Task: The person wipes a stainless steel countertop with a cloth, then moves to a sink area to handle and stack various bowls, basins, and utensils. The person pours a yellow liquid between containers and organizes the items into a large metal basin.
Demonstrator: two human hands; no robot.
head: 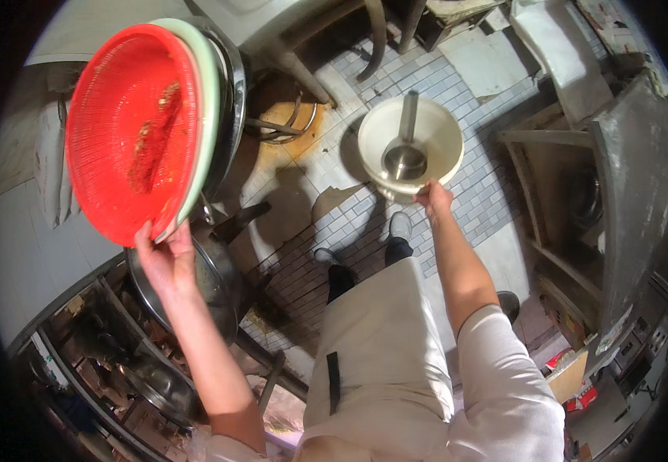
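My left hand [169, 257] grips the rims of a red plastic basket-like basin [103, 121] and a pale green basin [211, 104] nested behind it. Reddish food residue clings to the tilted red basin's inside. A dark-rimmed metal pan [238, 110] shows behind them; whether my hand also holds it is unclear. With my right hand [438, 200], I grip the near rim of a white plastic bucket [375, 138]. Inside the bucket rests a metal ladle [405, 160], its handle leaning on the far rim.
A large metal pot [221, 289] stands below my left hand. Metal bowls [163, 387] sit on the lower-left shelving. To the right rises a cabinet with a grey panel [634, 202]. White sink [253, 14] ahead; pipe [375, 40] hangs over the tiled floor [345, 222].
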